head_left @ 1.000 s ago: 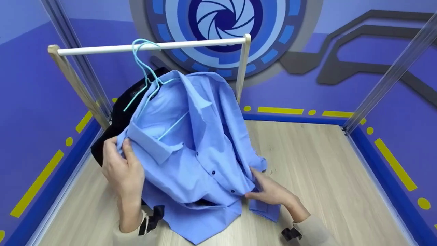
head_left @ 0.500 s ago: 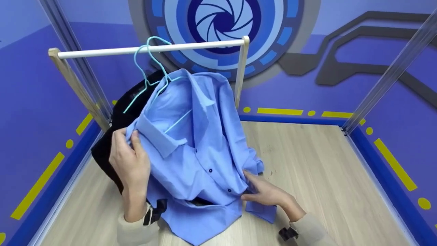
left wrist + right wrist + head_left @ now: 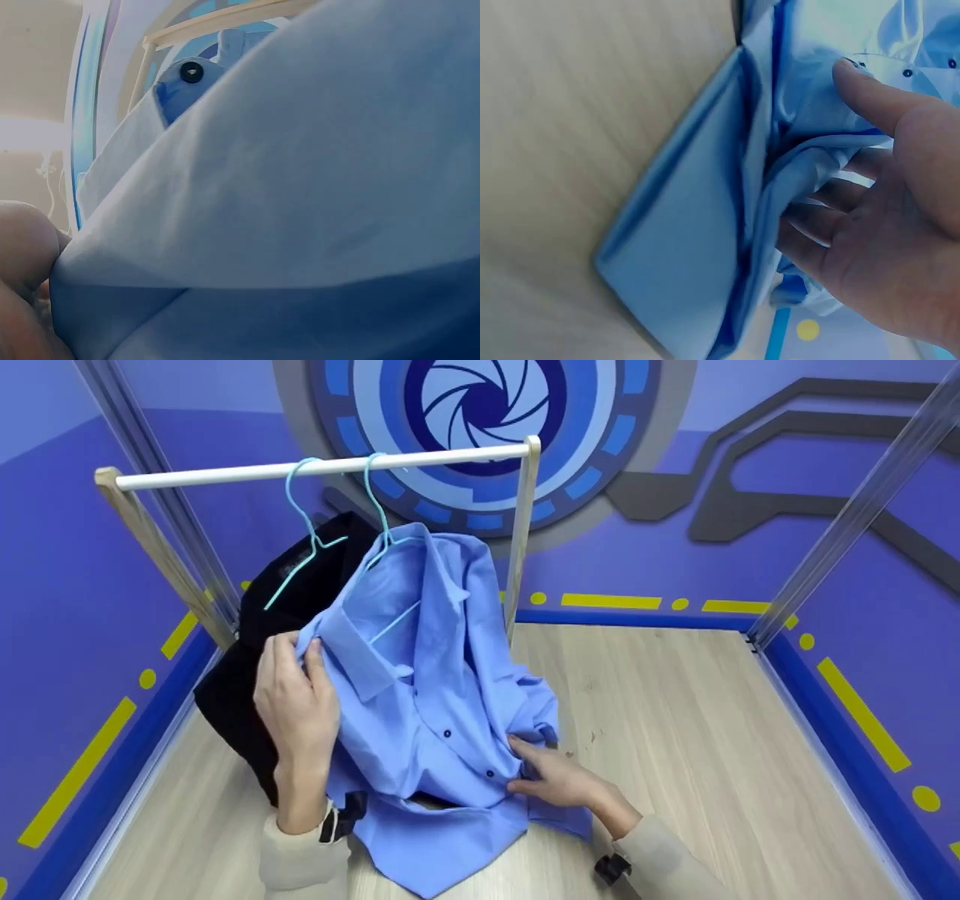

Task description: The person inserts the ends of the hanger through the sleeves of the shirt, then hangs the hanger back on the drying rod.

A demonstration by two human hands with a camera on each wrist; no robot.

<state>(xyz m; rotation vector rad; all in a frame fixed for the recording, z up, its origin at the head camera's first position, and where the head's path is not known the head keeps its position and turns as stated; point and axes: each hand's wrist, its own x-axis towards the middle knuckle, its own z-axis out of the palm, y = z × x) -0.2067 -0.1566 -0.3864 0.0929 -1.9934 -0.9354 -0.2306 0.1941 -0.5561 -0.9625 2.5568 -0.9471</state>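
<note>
A light blue button-up shirt (image 3: 465,720) hangs on a mint-green wire hanger (image 3: 384,510), its collar spread and its hem near the floor. With thumb and fingers, my left hand (image 3: 300,697) pinches the shirt's left shoulder edge beside the collar. In the left wrist view, cloth (image 3: 285,187) fills most of the picture, with a black collar button (image 3: 191,72) behind. My right hand (image 3: 555,776) touches the shirt's lower right side, thumb and fingers apart; in the right wrist view the fingers (image 3: 810,225) lie against a sleeve fold (image 3: 795,180).
A white rail (image 3: 232,475) on wooden posts (image 3: 161,547) carries the hangers. Left of the shirt, a black garment (image 3: 247,682) hangs on a second mint-green hanger (image 3: 304,510). Blue panelled walls (image 3: 862,660) enclose the wood-patterned floor (image 3: 675,750).
The shirt's hanger has slid right along the rail, apart from the other hanger, its hook now over the bar. My left hand has moved right with the shoulder; my right hand has shifted left.
</note>
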